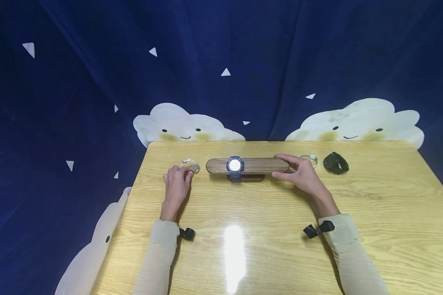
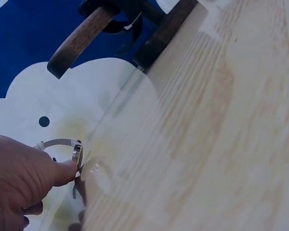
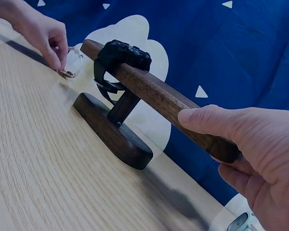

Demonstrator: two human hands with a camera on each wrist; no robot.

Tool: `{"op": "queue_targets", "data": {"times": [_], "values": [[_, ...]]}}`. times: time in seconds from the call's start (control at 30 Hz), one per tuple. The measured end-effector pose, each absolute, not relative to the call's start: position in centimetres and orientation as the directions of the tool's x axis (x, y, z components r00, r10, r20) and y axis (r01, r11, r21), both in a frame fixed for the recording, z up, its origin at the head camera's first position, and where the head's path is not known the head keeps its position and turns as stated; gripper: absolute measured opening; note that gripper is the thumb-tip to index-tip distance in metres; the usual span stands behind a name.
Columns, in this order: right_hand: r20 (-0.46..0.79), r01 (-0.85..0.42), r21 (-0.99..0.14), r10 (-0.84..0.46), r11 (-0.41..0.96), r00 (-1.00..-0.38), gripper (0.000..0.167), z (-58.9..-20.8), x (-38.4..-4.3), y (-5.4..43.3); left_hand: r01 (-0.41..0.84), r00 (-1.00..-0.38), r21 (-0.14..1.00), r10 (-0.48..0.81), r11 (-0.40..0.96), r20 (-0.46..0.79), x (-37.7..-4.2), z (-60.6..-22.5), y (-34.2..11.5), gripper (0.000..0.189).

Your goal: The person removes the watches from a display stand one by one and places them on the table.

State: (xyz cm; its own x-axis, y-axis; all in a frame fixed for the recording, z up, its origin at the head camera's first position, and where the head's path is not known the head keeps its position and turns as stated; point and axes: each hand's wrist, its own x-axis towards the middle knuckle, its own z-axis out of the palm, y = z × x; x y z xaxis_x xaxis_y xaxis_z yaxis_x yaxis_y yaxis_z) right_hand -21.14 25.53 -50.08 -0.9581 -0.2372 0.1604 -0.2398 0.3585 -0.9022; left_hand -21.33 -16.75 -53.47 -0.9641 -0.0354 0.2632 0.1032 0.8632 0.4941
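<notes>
My left hand [image 1: 176, 183] pinches a white-strapped wristwatch [image 1: 195, 168] at its case, near the table's back left. In the left wrist view the strap of this watch [image 2: 60, 142] stands up in a loop, thumb against the case. My right hand [image 1: 302, 174] grips the right end of a dark wooden watch stand [image 1: 263, 165], thumb on the front side of the bar. A black wristwatch [image 1: 235, 165] is wrapped around that bar, left of its middle, dial facing up. The stand's oblong base [image 3: 115, 132] sits below the bar, joined by a short post.
Behind my right hand lies a second white-strapped watch [image 1: 310, 157], partly hidden by the hand. Further right is a black looped wristwatch [image 1: 336, 164]. A dark blue curtain [image 1: 258, 82] with clouds hangs behind the wooden table [image 1: 273, 246].
</notes>
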Motion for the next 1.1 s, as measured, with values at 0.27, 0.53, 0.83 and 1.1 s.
{"op": "queue_targets", "data": {"times": [0.27,0.53,0.83,1.1], "values": [[0.169,-0.249,-0.901,-0.241,0.356,-0.956,0.06,-50.1,-21.2,25.6,0.123,-0.952,0.521,-0.048,0.845,0.303,-21.3,-53.2,-16.5,0.018],[0.179,-0.262,-0.892,-0.244,0.369,-0.953,0.059,-50.0,-21.2,25.5,0.122,-0.958,0.508,-0.033,0.853,0.285,-21.3,-53.0,-16.7,0.012],[0.185,-0.267,-0.891,-0.244,0.368,-0.952,0.059,-50.0,-21.2,25.5,0.137,-0.961,0.505,-0.01,0.852,0.278,-21.1,-52.8,-16.8,0.011],[0.169,-0.25,-0.897,-0.241,0.364,-0.956,0.06,-49.9,-21.2,25.5,0.119,-0.972,0.534,-0.012,0.837,0.235,-20.9,-51.7,-16.6,0.024]]}}
